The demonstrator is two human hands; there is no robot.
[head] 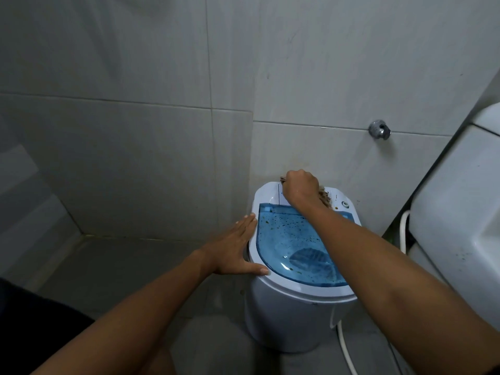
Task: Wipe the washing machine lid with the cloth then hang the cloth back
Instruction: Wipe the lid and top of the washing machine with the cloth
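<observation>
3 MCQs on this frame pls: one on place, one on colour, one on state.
1. Where is the right hand?
A. on the white back panel of the washing machine
B. on the floor
C. on the wall tap

2. What colour is the lid?
A. red
B. translucent blue
C. black

3. What is the left hand doing?
A. gripping the cloth
B. hanging free
C. resting flat and open on the machine's left rim

Answers: 1 A, the fist sits behind the lid; 2 B, the tub shows through; 3 C, fingers are spread, while the cloth is under the other hand.
</observation>
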